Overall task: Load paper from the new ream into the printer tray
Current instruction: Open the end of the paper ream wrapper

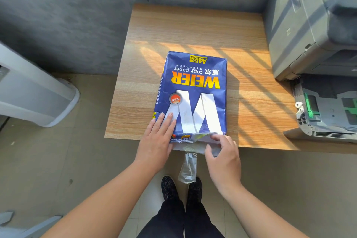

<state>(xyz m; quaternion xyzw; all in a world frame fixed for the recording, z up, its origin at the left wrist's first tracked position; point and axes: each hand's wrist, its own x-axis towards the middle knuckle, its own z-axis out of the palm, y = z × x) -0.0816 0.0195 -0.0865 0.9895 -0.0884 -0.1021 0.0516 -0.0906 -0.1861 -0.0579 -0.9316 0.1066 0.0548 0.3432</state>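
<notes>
Printer [309, 25]: stood at the far right, tray [328, 114] drawn out, ready for loading.
Ream [195, 94]: laid flat mid-table.
Left hand [156, 139]: pressed flat, fingers released, steadying it.
Right hand [224, 158]: wrapper flap [193, 146] pinched at the near end, probably for tearing.

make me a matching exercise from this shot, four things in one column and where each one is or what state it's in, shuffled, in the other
Things
1. left hand
2. right hand
3. ream
4. printer tray

States
A. pulled out of the printer, no paper seen in it
B. pinching the torn wrapper at the near end
C. pressed flat on the blue wrapper
D. lying flat on the wooden table, near end torn open

Pairs: 1-C, 2-B, 3-D, 4-A
</notes>
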